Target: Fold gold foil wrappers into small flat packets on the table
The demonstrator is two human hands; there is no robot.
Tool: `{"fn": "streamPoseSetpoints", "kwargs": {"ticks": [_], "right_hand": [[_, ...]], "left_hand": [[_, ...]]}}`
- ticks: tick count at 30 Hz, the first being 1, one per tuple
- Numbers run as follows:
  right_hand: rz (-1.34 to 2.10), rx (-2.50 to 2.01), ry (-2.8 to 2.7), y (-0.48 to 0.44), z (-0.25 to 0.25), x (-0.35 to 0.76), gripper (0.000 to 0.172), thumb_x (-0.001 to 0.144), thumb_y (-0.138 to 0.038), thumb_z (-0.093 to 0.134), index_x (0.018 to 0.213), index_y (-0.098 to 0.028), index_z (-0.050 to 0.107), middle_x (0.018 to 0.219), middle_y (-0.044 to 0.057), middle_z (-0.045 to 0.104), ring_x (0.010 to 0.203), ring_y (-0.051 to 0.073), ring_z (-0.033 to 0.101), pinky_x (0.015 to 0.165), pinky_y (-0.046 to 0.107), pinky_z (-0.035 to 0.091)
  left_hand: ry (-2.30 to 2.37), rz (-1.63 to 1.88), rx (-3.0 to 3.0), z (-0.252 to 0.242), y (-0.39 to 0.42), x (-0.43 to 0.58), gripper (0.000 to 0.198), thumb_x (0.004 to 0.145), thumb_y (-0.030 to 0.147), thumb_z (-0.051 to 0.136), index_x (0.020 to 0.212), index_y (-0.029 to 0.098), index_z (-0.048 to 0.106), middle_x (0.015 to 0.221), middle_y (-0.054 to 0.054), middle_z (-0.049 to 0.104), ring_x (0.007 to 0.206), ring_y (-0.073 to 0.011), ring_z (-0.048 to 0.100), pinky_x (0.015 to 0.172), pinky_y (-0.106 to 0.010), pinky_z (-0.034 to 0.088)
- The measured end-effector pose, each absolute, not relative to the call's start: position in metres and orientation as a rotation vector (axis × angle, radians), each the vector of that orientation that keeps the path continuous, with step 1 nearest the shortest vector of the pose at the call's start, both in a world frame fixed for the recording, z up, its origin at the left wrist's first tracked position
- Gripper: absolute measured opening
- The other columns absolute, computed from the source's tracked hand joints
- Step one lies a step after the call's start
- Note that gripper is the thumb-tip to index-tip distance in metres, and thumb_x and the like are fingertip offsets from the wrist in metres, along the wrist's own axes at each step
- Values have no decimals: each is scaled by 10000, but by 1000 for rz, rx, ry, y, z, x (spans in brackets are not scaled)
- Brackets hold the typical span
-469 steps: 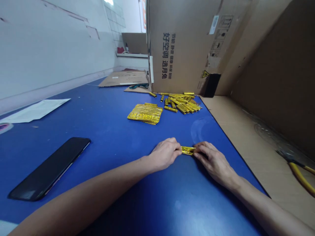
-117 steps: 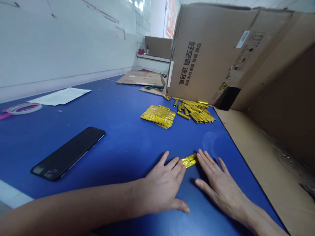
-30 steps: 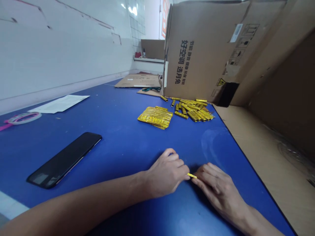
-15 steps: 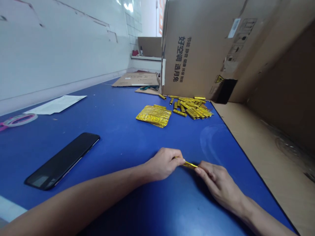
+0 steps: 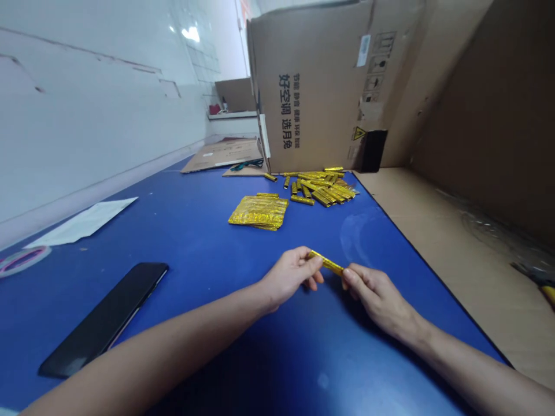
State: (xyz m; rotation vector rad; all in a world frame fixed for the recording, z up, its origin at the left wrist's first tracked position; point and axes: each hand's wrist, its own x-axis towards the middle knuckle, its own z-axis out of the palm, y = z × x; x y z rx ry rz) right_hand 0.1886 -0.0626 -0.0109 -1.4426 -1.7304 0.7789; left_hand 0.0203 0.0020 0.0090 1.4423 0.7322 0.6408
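A thin rolled stick of gold foil (image 5: 326,262) is held in the air, slanting between both hands. My left hand (image 5: 290,276) pinches its upper end between thumb and fingers. My right hand (image 5: 375,296) grips the lower end in the same way. Farther up the blue table lies a loose pile of similar gold foil rolls (image 5: 318,190). To the left of that pile is a flat stack of gold foil sachets (image 5: 258,212). Neither hand touches the pile or the stack.
A black phone (image 5: 102,319) lies on the blue tabletop (image 5: 208,242) at the left. A cardboard box (image 5: 312,98) stands behind the foil pile. Paper (image 5: 82,219) and a tape roll (image 5: 21,261) lie at the left; pliers (image 5: 547,292) rest on cardboard (image 5: 433,231) at the right.
The foil has gone from a flat strip on the table to a thin roll, now lifted between my fingers. Both hands have closed on it. The view has turned slightly.
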Motion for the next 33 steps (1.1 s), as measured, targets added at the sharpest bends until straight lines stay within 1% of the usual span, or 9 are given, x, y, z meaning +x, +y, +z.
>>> {"fn": "streamPoseSetpoints", "kwargs": {"ticks": [3,6,9,15,19,23,28,33], "right_hand": [[869,-1377,-1536,-62,-13,190,373,855,-455,317,645,-176,449,523,-59,324,465,82,278,430,217,245],[903,-1311,-1432,-61,-13,191,377,851,-460,330,663,-163,464,543,-54,337,477,77,269,430,215,233],[951,-1288,-1387,-60,-12,192,386,853,-466,320,664,-160,461,529,-56,333,464,73,254,419,218,210],[951,-1313,-1473,-60,-13,194,395,843,-476,337,646,-160,468,506,-58,338,459,72,268,427,220,230],[945,-1341,-1450,-62,-12,194,393,837,-483,342,643,-166,470,478,-67,329,431,69,258,406,217,207],[950,-1363,-1453,-61,-10,195,397,830,-487,348,636,-164,476,469,-67,343,419,67,268,398,214,203],[990,-1385,-1476,-60,-10,198,406,822,-497,355,632,-162,483,470,-64,357,410,65,272,391,211,211],[1040,-1383,-1514,-63,-9,200,423,834,-493,330,669,-153,520,508,-43,409,445,73,332,419,209,254]], "left_hand": [[686,680,1392,13,-3,43,281,657,353,633,751,110,529,646,-11,557,534,-78,475,540,-213,360],[656,752,1263,13,-9,67,231,626,295,653,666,93,547,571,8,505,509,-64,424,513,-200,323],[643,776,1127,11,-11,78,209,596,262,666,621,97,540,539,16,481,492,-60,395,498,-200,296],[657,747,1036,5,-3,71,203,597,253,674,619,101,541,538,4,493,491,-73,428,515,-218,320],[693,828,1006,8,4,68,200,569,221,701,639,113,547,564,24,497,482,-51,420,502,-194,317],[709,854,1002,9,10,68,216,593,272,693,638,102,568,535,25,489,446,-44,412,454,-183,294],[724,840,1021,3,17,67,319,657,402,625,646,85,592,499,-2,506,410,-58,418,419,-190,288],[718,828,1100,-4,14,67,322,661,416,621,636,97,583,485,6,506,405,-59,422,419,-186,303]]}}
